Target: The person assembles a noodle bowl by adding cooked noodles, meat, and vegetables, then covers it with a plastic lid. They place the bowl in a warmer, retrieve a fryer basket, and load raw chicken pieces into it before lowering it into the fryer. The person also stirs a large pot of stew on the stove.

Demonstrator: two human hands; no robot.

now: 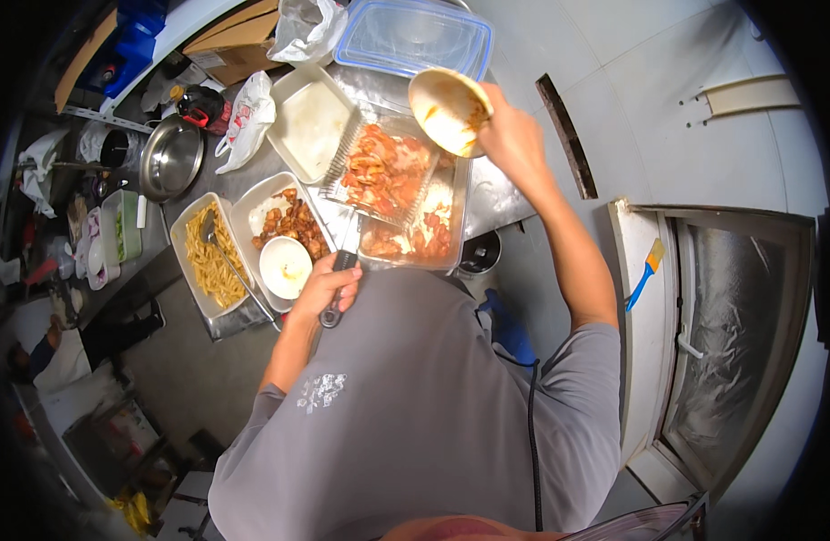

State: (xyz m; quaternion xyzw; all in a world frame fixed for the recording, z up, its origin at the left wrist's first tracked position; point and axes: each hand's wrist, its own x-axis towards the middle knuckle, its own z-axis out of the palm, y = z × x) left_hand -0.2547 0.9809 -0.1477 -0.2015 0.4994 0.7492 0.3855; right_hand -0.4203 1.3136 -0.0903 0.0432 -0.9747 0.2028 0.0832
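Observation:
My left hand (329,287) is closed around a black handle (346,261), whose metal shaft runs up to a rectangular wire mesh basket (337,177). Pieces of raw-looking, orange-red meat (384,166) fill the basket. It rests over a clear plastic tub (464,209) with more meat and white patches, perhaps flour, inside. My right hand (513,132) grips a cream bowl (449,111) by its rim, tilted above the basket's right corner. Brown sauce streaks its inside. A small white bowl (286,267) sits on browned meat pieces (290,220) in a white tray (242,223).
Left of that tray, another tray (177,233) holds fries and a metal spoon (215,237). A bare cream tray (310,122) and a blue-rimmed plastic box (415,37) stand at the back. A steel bowl (172,159) is farther left. Another person (43,351) is at far left.

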